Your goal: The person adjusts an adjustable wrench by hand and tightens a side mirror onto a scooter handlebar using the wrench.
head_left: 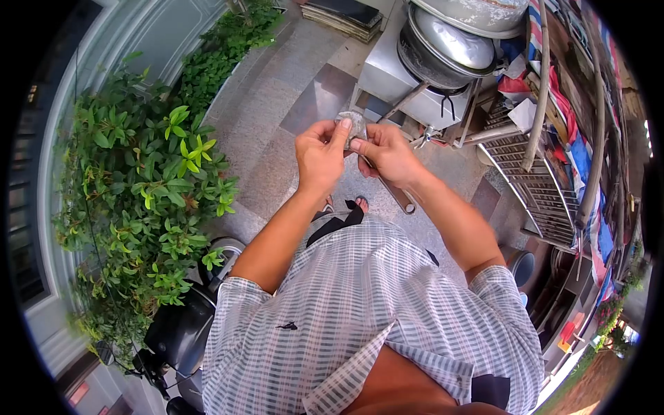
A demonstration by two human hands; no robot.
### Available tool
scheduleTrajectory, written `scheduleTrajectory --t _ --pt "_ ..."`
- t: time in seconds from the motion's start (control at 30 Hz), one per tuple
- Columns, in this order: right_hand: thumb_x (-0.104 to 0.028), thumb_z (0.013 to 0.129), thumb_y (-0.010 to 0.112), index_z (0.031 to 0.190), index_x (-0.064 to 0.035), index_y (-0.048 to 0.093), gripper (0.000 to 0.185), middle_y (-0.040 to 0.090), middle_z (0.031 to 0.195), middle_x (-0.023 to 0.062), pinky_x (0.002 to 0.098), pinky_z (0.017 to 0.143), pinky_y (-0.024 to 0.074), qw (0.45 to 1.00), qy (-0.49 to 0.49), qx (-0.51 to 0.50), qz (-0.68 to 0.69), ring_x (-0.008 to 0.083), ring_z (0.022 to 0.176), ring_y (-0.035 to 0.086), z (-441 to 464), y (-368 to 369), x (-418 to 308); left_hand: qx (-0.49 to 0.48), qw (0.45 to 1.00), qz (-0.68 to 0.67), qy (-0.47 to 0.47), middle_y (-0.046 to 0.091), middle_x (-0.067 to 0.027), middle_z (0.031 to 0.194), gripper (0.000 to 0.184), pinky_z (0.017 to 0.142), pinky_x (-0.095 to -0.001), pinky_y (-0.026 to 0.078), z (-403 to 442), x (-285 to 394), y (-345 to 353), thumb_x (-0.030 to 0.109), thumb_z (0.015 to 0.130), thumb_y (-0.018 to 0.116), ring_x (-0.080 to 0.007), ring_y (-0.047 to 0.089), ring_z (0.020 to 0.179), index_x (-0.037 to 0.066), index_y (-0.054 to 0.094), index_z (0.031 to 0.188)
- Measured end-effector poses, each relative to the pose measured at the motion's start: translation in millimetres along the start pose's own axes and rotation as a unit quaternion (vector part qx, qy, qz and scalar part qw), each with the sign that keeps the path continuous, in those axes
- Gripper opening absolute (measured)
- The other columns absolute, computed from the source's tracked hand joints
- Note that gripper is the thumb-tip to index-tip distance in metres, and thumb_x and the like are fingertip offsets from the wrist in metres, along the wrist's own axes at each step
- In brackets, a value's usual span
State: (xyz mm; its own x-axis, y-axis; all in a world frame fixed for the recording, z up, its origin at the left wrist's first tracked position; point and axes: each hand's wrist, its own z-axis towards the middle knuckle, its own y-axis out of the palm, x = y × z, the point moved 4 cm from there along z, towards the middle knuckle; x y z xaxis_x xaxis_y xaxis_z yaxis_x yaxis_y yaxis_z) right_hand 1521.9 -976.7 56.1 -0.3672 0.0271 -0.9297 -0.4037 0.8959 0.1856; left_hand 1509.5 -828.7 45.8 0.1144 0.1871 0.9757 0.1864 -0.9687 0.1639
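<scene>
A small rounded grey object is held up between both hands, in front of my chest. My left hand pinches its left side, with the thumb pressed on its face. My right hand grips its lower right side with thumb and fingers. A metal wrench-like tool with a ring end slants down from under my right hand; its upper part is hidden by that hand.
Leafy green plants fill the left side. A black pot with a metal lid stands on a silver stand at the upper right. Beyond it are a metal rack and sticks. A dark motorbike is at lower left.
</scene>
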Motion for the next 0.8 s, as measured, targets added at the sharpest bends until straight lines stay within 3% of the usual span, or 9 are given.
scheduleTrajectory --t 0.1,0.17,0.3,0.6,0.7,0.8 --pt "-0.016 0.101 0.065 0.09 0.0023 0.063 0.021 0.066 0.07 0.0099 0.026 0.041 0.0389 0.999 0.022 -0.009 0.048 0.0104 0.049 0.055 1.3 -0.5 10.2 0.012 0.999 0.012 0.034 0.069 -0.0063 0.079 0.029 0.061 -0.0284 0.056 0.4 1.7 -1.6 0.021 0.098 0.07 -0.0107 0.064 0.072 -0.007 0.069 0.093" --pt "-0.017 0.1 0.066 0.088 0.0021 0.063 0.023 0.065 0.07 0.0096 0.0262 0.04 0.0397 0.996 0.046 0.023 0.072 0.011 0.048 0.055 -1.3 6.1 6.7 0.035 0.999 -0.005 -0.005 0.069 -0.0063 0.078 0.027 0.059 -0.0273 0.053 -6.4 11.2 -1.4 0.02 0.097 0.071 -0.0104 0.062 0.07 -0.006 0.07 0.091" --pt "-0.018 0.098 0.069 0.087 0.0024 0.064 0.024 0.066 0.071 0.0091 0.0261 0.039 0.0398 0.997 0.041 0.071 0.013 0.0109 0.046 0.055 -0.4 6.3 10.1 0.027 0.999 -0.003 -0.02 0.069 -0.0065 0.078 0.025 0.056 -0.0263 0.046 1.3 -2.2 -4.9 0.019 0.096 0.072 -0.01 0.06 0.068 -0.006 0.071 0.092" --pt "-0.014 0.099 0.067 0.09 0.0032 0.066 0.02 0.069 0.075 0.0104 0.0247 0.039 0.0382 0.996 0.025 0.077 0.036 0.0092 0.047 0.053 2.1 0.3 5.4 0.022 0.997 -0.041 -0.058 0.069 -0.0077 0.08 0.026 0.054 -0.0267 0.046 11.0 10.2 10.0 0.019 0.097 0.071 -0.0099 0.059 0.065 -0.006 0.069 0.09" --pt "-0.012 0.099 0.066 0.092 0.0037 0.066 0.017 0.07 0.077 0.0106 0.025 0.041 0.0394 0.997 0.012 0.074 0.01 0.0091 0.049 0.055 1.7 -3.2 -4.8 0.005 0.999 -0.034 -0.012 0.068 -0.0069 0.079 0.026 0.056 -0.0266 0.051 7.1 5.5 9.4 0.02 0.098 0.07 -0.0097 0.061 0.067 -0.005 0.069 0.089" --pt "-0.01 0.099 0.065 0.095 0.0044 0.066 0.015 0.071 0.078 0.0111 0.0254 0.042 0.0412 0.999 0.006 0.052 0.005 0.0096 0.052 0.056 -1.6 2.3 -1.8 0.01 0.998 -0.063 -0.023 0.068 -0.0064 0.078 0.026 0.059 -0.0264 0.054 2.7 -3.5 0.6 0.021 0.098 0.069 -0.0096 0.062 0.068 -0.004 0.069 0.09"
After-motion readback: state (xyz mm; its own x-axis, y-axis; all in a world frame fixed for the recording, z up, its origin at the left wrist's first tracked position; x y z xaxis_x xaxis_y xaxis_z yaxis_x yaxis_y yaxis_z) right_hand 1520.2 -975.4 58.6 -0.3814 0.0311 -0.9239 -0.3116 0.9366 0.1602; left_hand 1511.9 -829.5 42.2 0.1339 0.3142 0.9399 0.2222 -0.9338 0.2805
